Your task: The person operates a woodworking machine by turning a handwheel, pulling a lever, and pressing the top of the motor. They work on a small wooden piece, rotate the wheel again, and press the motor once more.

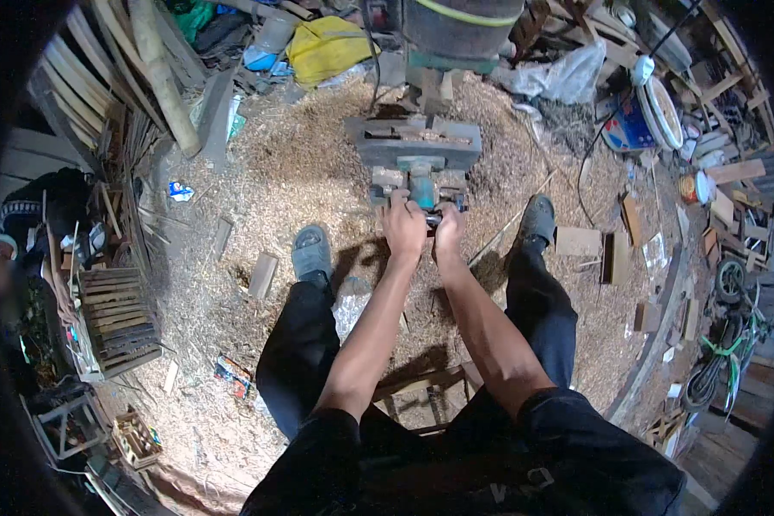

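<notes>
Head view, near to far.

Lower centre: wooden frame [421, 400], open-slatted, between two dark-trousered legs. Sandals, two, grey: one [311, 254] left of the forearms, one [538, 219] right of them.

Centre: left hand [402, 227], fingers bent over the near end of the machine; right hand [448, 230], fingers curled beside it. Dark fitting [433, 220], small, smooth, between the two and touching both; whether either grip is fully closed on it, cannot tell.

Upper centre, directly beyond the hands: machine [420, 191], blue-green and bare metal, blocky, dusted. Its grey plate [464, 148], flat and straight-edged, has its long axis across the frame, roughly square to the forearms. The left hand reaches slightly farther onto the body; the right lies at its near right corner.

Ground: shavings [284, 163], pale, curled, loose. Wood block [264, 275], squared, left of centre; board [579, 242], flat, right.

Left edge: rack [120, 318], parallel slats. Right edge: bicycle [734, 354], green-framed.

Upper left: bamboo pole [165, 82], round, jointed; yellow sack [328, 53], creased. Top centre: drum [463, 33], dark, yellow-banded. Upper right: plastic sheet [568, 76], translucent, crumpled.
</notes>
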Tool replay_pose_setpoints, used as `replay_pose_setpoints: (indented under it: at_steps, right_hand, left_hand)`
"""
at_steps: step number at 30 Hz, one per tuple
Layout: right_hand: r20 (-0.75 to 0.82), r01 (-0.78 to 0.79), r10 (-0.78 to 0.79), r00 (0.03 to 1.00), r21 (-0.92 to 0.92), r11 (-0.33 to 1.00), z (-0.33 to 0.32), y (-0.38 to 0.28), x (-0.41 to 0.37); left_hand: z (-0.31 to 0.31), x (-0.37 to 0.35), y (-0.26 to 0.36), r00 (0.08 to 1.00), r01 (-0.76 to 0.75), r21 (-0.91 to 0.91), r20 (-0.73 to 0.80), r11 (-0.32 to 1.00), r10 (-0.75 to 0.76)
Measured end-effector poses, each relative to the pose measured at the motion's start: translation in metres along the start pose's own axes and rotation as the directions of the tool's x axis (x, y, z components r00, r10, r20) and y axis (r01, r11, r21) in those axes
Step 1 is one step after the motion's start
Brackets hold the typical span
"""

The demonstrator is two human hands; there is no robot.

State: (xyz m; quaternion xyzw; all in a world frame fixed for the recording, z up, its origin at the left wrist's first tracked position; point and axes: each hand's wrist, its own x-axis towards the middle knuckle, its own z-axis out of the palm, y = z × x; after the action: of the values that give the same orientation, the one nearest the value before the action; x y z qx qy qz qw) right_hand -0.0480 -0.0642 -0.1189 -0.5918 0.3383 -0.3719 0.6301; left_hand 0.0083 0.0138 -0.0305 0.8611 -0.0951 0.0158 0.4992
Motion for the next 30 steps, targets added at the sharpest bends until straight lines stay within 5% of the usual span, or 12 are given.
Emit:
replay_pose_setpoints:
  at_steps: [1,2,4,5,6,8,15,18,22,26,27,30]
  right_hand:
    - [0.06,0.059,-0.057,0.997,-0.035,0.998,0.002,0.005,0.008]
    - [0.009,0.042,-0.042,0.999,-0.122,0.992,0.006,-0.002,0.007]
    - [-0.106,-0.005,-0.027,0.994,-0.289,0.957,0.02,-0.023,0.007]
    - [-0.022,0.133,-0.158,0.987,-0.434,0.891,0.026,-0.052,-0.002]
    - [0.063,0.271,-0.285,0.956,-0.555,0.786,0.032,-0.083,-0.01]
    - [-0.044,0.125,-0.177,0.983,-0.542,0.831,0.037,-0.086,-0.013]
    - [-0.082,0.212,-0.285,0.955,-0.487,0.847,0.037,-0.078,-0.013]
    - [-0.175,0.006,-0.019,0.984,-0.075,0.997,0.029,-0.026,-0.009]
    - [-0.071,-0.056,0.071,0.995,0.188,0.981,0.017,-0.024,-0.003]
    - [0.012,-0.122,0.122,0.993,0.031,0.992,0.01,-0.042,-0.003]
    - [0.056,-0.306,0.304,0.951,0.033,0.952,0.006,-0.036,0.003]
    - [0.014,-0.057,0.067,0.998,-0.371,0.927,0.024,-0.1,-0.003]
  left_hand:
    - [0.002,0.003,-0.011,1.0,0.009,-0.001,0.02,1.0,-0.009]
    - [0.005,0.005,-0.027,0.986,0.164,-0.223,0.072,0.961,-0.152]
    - [0.015,0.016,-0.063,0.895,0.446,-0.584,0.268,0.678,-0.358]
    - [0.019,0.021,-0.082,0.668,0.737,-0.602,0.579,0.307,-0.468]
    - [0.003,0.016,-0.057,0.586,0.798,-0.55,0.616,0.246,-0.526]
    - [0.027,0.013,-0.082,0.724,0.663,-0.701,0.51,0.263,-0.465]
    - [0.022,0.003,-0.063,0.786,0.568,-0.73,0.343,0.381,-0.514]
    - [0.009,0.002,-0.033,0.977,0.195,-0.356,-0.006,0.914,-0.211]
    - [-0.004,-0.002,0.006,0.998,0.04,0.035,-0.053,0.999,-0.039]
    - [-0.009,-0.002,-0.008,0.986,0.166,-0.332,0.08,0.929,-0.147]
    - [0.0,0.004,-0.047,0.957,0.289,-0.509,0.185,0.811,-0.225]
    - [0.014,0.002,-0.084,0.714,0.687,-0.647,0.517,0.331,-0.472]
